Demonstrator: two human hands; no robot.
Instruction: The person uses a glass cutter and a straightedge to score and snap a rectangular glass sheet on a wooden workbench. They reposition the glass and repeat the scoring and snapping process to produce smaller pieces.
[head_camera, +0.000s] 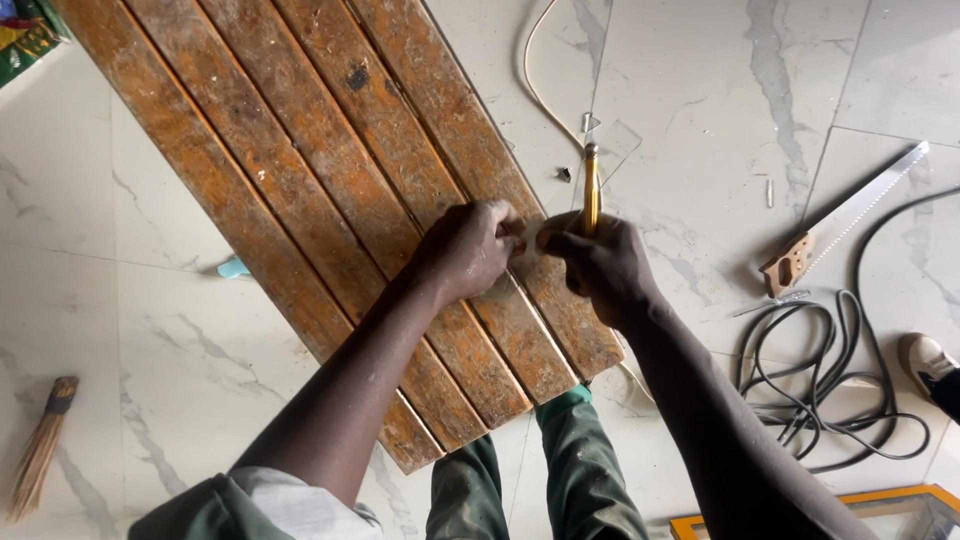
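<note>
My left hand (468, 250) and my right hand (598, 268) meet over the right side of a worn orange-brown slatted wooden panel (300, 170). Between their fingertips they pinch a small clear piece of glass (530, 238), hard to make out. My right hand also grips a slim brass-coloured tool (591, 190) that stands up past the fingers, pointing away from me. My green trouser legs (540, 480) show below the panel.
A hand saw (845, 222) lies on the marble floor at right, next to a coiled black cable (820, 375). Small glass scraps (615, 140) and a pale cord (540, 80) lie beyond the panel. A broom (40, 450) lies at left; a shoe (930, 365) sits at far right.
</note>
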